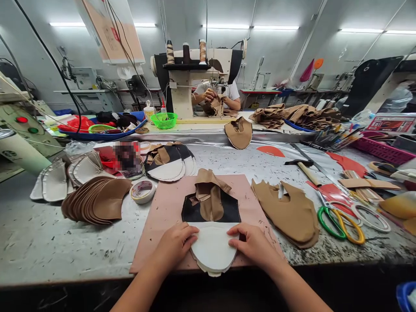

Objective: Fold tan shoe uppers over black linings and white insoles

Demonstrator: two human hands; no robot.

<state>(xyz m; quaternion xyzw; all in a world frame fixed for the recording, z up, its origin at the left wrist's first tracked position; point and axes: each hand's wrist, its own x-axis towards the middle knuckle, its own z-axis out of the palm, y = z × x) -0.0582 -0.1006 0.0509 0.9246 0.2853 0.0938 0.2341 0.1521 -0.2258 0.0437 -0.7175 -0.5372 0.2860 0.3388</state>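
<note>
A white rounded piece (213, 247) lies at the front edge of a pink board (169, 195), over the lower part of a black and brown sewn piece (212, 203). My left hand (173, 245) holds the white piece's left edge between thumb and fingers. On the opposite edge, my right hand (251, 243) grips it the same way. Brown fabric is folded up at the top of the sewn piece. To the right lies a stack of brown cut pieces (286, 212); a fanned brown stack (95, 201) and a tape roll (143, 191) are at the left.
Scissors (341, 223) and a hammer (308, 172) lie at the right, before a pink basket (378, 149). Black and white pieces (170, 162) sit behind the board. Across the table, a person (232, 95) works at a sewing machine (182, 93). A green dish (164, 121) stands nearby.
</note>
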